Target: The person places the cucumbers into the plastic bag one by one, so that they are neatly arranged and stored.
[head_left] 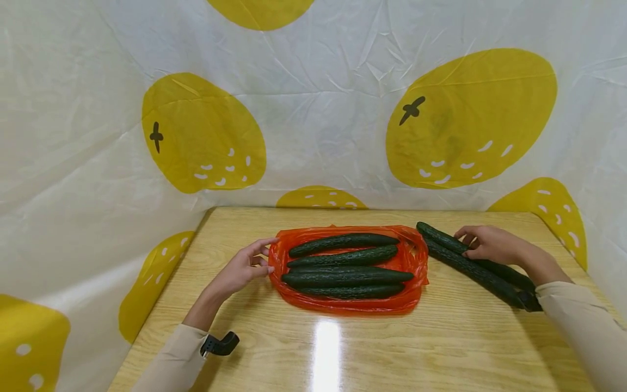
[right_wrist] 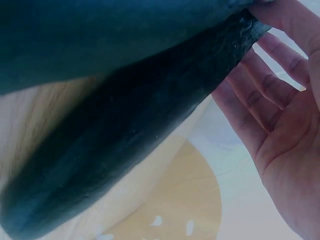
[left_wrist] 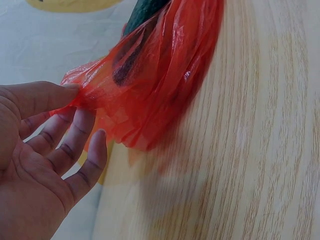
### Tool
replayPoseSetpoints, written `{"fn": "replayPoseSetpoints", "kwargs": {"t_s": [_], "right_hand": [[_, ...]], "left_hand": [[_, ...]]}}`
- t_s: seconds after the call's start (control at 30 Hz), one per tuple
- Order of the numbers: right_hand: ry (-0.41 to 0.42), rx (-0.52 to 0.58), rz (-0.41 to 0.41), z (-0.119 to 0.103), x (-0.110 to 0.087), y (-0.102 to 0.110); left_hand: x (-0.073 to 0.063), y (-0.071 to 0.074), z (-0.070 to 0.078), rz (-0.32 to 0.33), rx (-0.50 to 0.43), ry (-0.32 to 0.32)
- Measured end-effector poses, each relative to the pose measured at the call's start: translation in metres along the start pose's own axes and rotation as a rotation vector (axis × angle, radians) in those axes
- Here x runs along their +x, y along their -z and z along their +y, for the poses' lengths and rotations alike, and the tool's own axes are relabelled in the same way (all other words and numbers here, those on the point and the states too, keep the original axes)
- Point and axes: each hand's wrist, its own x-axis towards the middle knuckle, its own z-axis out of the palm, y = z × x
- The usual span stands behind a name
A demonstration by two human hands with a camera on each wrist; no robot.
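Observation:
Several dark green cucumbers (head_left: 343, 275) lie side by side in an open red plastic bag (head_left: 350, 309) in the middle of the table. My left hand (head_left: 245, 267) pinches the bag's left edge; in the left wrist view the thumb (left_wrist: 45, 97) presses the red film against the fingers, and the little finger stands free. To the right of the bag, two more cucumbers lie slanted close together, the front cucumber (head_left: 472, 270) and the back cucumber (head_left: 442, 238). With thumb and fingers, my right hand (head_left: 495, 245) grips the back cucumber. The right wrist view shows the cucumber (right_wrist: 135, 125) running up to the fingers.
All this stands on a light wooden table (head_left: 392, 348). A white curtain (head_left: 323, 125) with yellow fruit prints hangs behind the table and down its sides. A black strap mount (head_left: 220, 344) sticks out from the left sleeve.

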Motion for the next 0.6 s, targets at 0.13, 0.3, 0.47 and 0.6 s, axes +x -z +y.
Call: {"fn": "replayPoseSetpoints", "kwargs": {"t_s": [0.13, 0.3, 0.47, 0.6], "right_hand": [[0.009, -0.034, 0.015, 0.0016, 0.0010, -0.0012], [-0.008, -0.049, -0.012, 0.0023, 0.0025, -0.0016], [-0.039, -0.054, -0.043, 0.0022, 0.0021, 0.0004], [-0.033, -0.062, -0.043, 0.0010, 0.0013, 0.0027]], "left_hand": [[0.0007, 0.0002, -0.0004, 0.000, 0.004, 0.000], [0.0007, -0.0001, -0.0021, 0.001, 0.002, 0.011], [0.0001, -0.0007, -0.0020, 0.003, 0.003, 0.007], [-0.0003, -0.0006, -0.0025, -0.002, 0.008, 0.002]]}}
